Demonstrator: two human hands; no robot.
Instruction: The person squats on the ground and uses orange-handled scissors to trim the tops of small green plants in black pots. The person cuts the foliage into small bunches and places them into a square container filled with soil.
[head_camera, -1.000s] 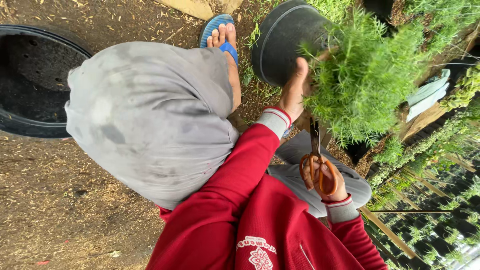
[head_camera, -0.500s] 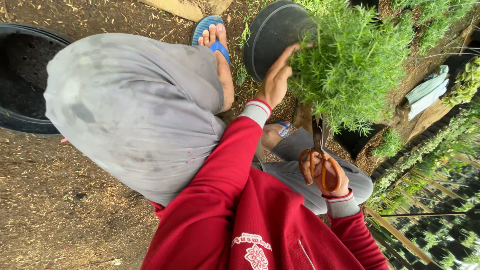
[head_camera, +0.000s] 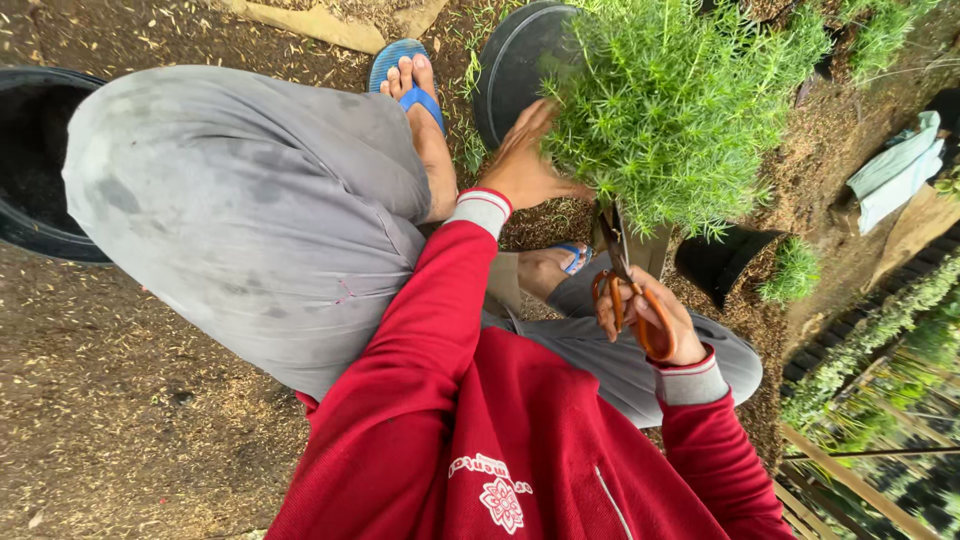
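Green, feathery foliage marks the bushy plant, which serves as the landmark. It sits in a black pot tipped on its side, the pot's rim just left of the greenery. The plant looks full and shaggy, with no clearly cut side and no clippings that I can make out on the soil below it, so the trimming seems to be at an early stage, with most of the bush untouched.

Left of the plant's base, the left hand rests against the foliage where it meets the pot, fingers curled loosely around the stems, steadying them rather than clenched tight. The red sleeve runs down and away from the plant, elbow bent.

Directly below the plant, the right hand is closed through the orange handles of a pair of scissors. The blades point up into the lowest fronds and look nearly shut, though the leaves hide their tips. The wrist is cocked upward, the forearm coming up from beneath.

A smaller black pot with a green sprig lies below and right of the plant.
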